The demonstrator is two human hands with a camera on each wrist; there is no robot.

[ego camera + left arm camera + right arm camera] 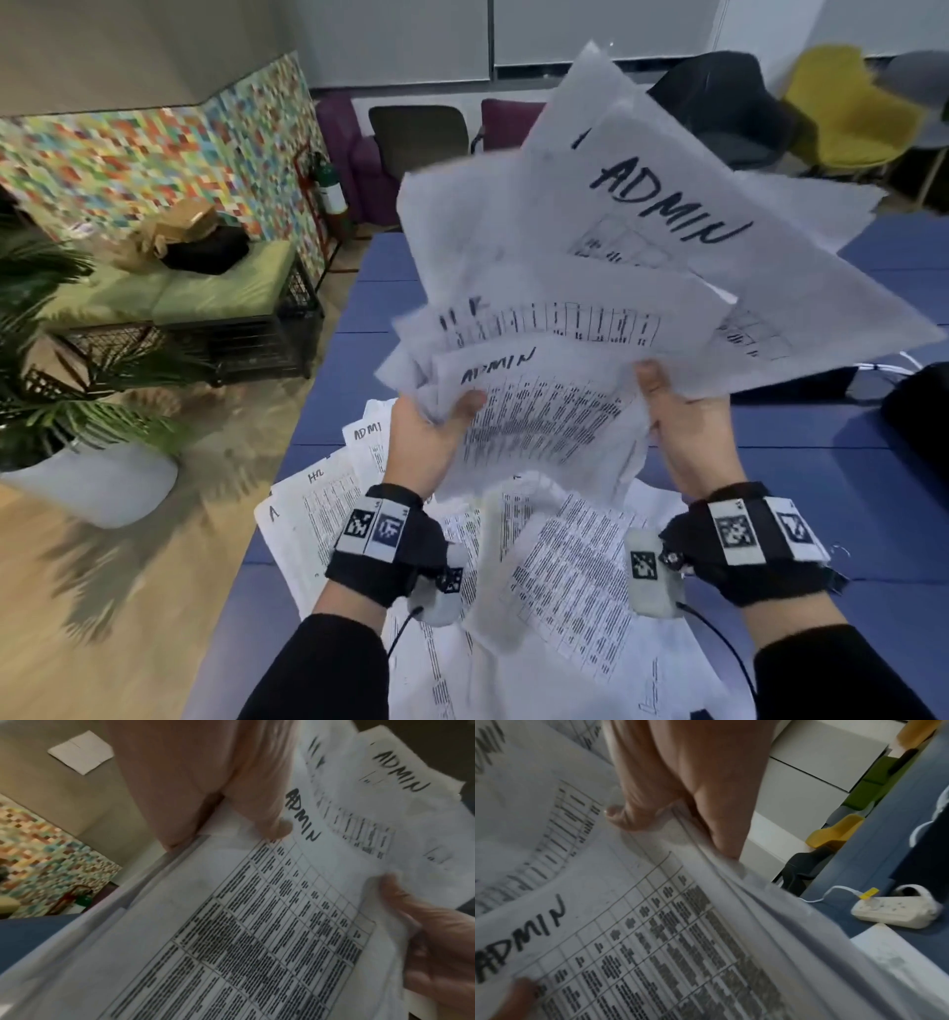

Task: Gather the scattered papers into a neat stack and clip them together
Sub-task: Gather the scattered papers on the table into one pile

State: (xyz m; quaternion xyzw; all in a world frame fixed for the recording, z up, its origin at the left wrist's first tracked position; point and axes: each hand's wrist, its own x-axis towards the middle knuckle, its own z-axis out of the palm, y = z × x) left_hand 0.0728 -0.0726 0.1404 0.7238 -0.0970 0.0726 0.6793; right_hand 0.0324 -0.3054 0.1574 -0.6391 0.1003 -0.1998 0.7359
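Both hands hold up a fanned bundle of printed papers (590,288) above the blue table (770,462); several sheets carry "ADMIN" in black marker. My left hand (431,437) grips the bundle's lower left edge, thumb on the front sheet (270,902). My right hand (683,421) pinches the lower right edge, thumb in front and fingers behind (675,817). More printed sheets (539,591) lie scattered on the table beneath my wrists. No clip is visible in any view.
A white power strip (893,910) with a cable lies on the table to the right, beside a dark object (919,411). Chairs (842,108) stand beyond the table's far edge. A potted plant (67,401) and a green bench (195,293) stand left of the table.
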